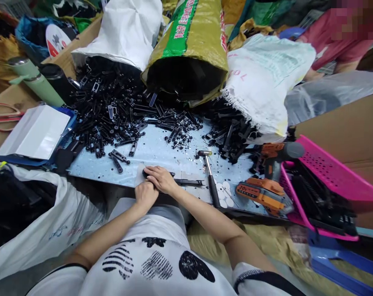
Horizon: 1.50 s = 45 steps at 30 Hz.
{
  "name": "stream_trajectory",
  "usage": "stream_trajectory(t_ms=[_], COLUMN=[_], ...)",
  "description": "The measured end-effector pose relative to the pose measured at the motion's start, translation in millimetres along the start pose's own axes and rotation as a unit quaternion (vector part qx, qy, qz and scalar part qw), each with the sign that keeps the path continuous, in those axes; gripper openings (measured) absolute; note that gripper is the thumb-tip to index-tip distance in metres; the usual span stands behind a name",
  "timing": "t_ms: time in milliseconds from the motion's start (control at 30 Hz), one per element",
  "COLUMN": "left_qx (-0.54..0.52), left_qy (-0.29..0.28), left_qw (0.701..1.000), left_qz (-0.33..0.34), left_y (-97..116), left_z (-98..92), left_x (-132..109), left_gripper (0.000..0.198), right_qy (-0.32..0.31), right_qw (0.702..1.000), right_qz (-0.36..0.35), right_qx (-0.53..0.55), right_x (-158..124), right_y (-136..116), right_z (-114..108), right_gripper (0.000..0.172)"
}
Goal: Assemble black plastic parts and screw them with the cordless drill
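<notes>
A long black bar-shaped part (189, 182) lies at the table's front edge, its slotted end pointing right. My right hand (162, 180) lies across its left portion, fingers bent over it and touching my other hand. My left hand (146, 195) is closed beside the part's left end, knuckles up; what its fingers hold is hidden. A small-headed hammer (211, 183) with a black handle rests to the right of the part. White round discs (225, 193) lie beside the hammer.
Heaps of black parts (112, 107) and loose screws (185, 127) spill from sacks (199, 37) at the back. An orange cordless drill (263, 181) and a pink basket (328, 172) stand right. Left are scissors (4, 117) and bottles (35, 82). A person (334, 41) is at far right.
</notes>
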<state>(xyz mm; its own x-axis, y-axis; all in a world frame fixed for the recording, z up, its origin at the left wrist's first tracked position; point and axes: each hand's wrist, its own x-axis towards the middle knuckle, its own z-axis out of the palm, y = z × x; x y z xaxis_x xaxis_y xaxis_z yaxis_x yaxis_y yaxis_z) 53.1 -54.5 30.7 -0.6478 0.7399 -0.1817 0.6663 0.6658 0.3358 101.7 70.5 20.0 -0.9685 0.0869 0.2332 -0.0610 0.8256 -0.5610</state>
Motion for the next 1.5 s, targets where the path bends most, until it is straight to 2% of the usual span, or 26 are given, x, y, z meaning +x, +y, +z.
stream_trajectory(t_ms=[67, 133, 233, 300, 367, 467, 533, 600, 667, 733, 767, 833, 900, 967, 1000, 1033, 1100, 1167, 1233, 1267, 1333, 1433, 1500], left_qx=[-0.002, 0.004, 0.034, 0.069, 0.099, 0.086, 0.029, -0.073, -0.209, -0.327, -0.377, -0.44, -0.44, -0.373, -0.322, -0.264, -0.131, -0.008, 0.076, 0.099, 0.111, 0.085, 0.062], left_qy=[0.001, 0.024, 0.048, 0.033, 0.01, 0.001, 0.008, 0.007, 0.004, 0.019, 0.043, 0.124, 0.218, 0.283, 0.303, 0.314, 0.294, 0.217, 0.146, 0.132, 0.148, 0.203, 0.224], left_qw=[0.998, 0.985, 0.937, 0.916, 0.913, 0.92, 0.918, 0.898, 0.855, 0.809, 0.788, 0.761, 0.75, 0.769, 0.786, 0.809, 0.865, 0.91, 0.935, 0.941, 0.946, 0.943, 0.945], left_qz=[0.058, 0.17, 0.343, 0.393, 0.396, 0.383, 0.394, 0.434, 0.474, 0.487, 0.485, 0.461, 0.443, 0.436, 0.432, 0.422, 0.385, 0.352, 0.313, 0.295, 0.267, 0.249, 0.232], left_y=[1, -4, -12, -11, -7, -6, -9, -11, -7, 3, 11, 25, 35, 36, 32, 26, 11, -2, -8, -8, -5, -2, -8], left_z=[-1.5, -6.2, -13.3, -14.7, -15.4, -24.2, -38.0, -55.7, -72.3, -82.5, -84.0, -78.6, -64.0, -44.6, -34.8, -26.0, -12.6, -6.8, -9.1, -12.9, -23.5, -41.5, -53.8], left_x=[3, 10, 32, 51, 65, 68, 52, 27, -2, -25, -32, -39, -34, -16, -2, 14, 52, 94, 131, 146, 165, 171, 171], left_gripper=[0.029, 0.029, 0.036, 0.044, 0.042, 0.046, 0.054, 0.061, 0.067, 0.067, 0.064, 0.057, 0.054, 0.06, 0.066, 0.072, 0.079, 0.078, 0.073, 0.07, 0.065, 0.057, 0.052], right_qy=[0.009, 0.035, 0.078, 0.052, 0.003, -0.018, -0.014, -0.02, -0.035, -0.032, -0.007, 0.102, 0.253, 0.35, 0.363, 0.356, 0.301, 0.31, 0.331, 0.329, 0.328, 0.297, 0.268], right_qw=[1.0, 0.999, 0.982, 0.961, 0.953, 0.965, 0.984, 0.996, 0.991, 0.976, 0.969, 0.955, 0.922, 0.883, 0.877, 0.883, 0.919, 0.925, 0.9, 0.886, 0.866, 0.864, 0.88], right_qz=[-0.016, -0.018, 0.08, 0.146, 0.158, 0.104, 0.026, -0.059, -0.122, -0.14, -0.135, -0.083, 0.002, 0.057, 0.067, 0.066, 0.081, 0.145, 0.261, 0.319, 0.377, 0.366, 0.328], right_qx=[0.008, -0.02, -0.152, -0.229, -0.259, -0.239, -0.177, -0.07, 0.053, 0.162, 0.207, 0.267, 0.294, 0.308, 0.308, 0.299, 0.24, 0.165, 0.11, 0.073, -0.029, -0.179, -0.215], right_x=[-9, -30, -72, -93, -104, -100, -94, -89, -87, -84, -81, -70, -52, -28, -14, 0, 33, 72, 115, 136, 172, 202, 206], right_y=[1, 8, 32, 48, 57, 48, 29, 3, -21, -39, -44, -46, -38, -18, -4, 13, 56, 105, 154, 175, 212, 250, 267], right_z=[-9, -25, -49, -59, -65, -79, -95, -110, -117, -105, -92, -55, -16, 8, 11, 8, -16, -55, -94, -112, -140, -167, -178], right_gripper=[0.045, 0.048, 0.067, 0.068, 0.065, 0.065, 0.064, 0.065, 0.066, 0.067, 0.068, 0.074, 0.077, 0.064, 0.056, 0.05, 0.048, 0.045, 0.043, 0.043, 0.041, 0.035, 0.034])
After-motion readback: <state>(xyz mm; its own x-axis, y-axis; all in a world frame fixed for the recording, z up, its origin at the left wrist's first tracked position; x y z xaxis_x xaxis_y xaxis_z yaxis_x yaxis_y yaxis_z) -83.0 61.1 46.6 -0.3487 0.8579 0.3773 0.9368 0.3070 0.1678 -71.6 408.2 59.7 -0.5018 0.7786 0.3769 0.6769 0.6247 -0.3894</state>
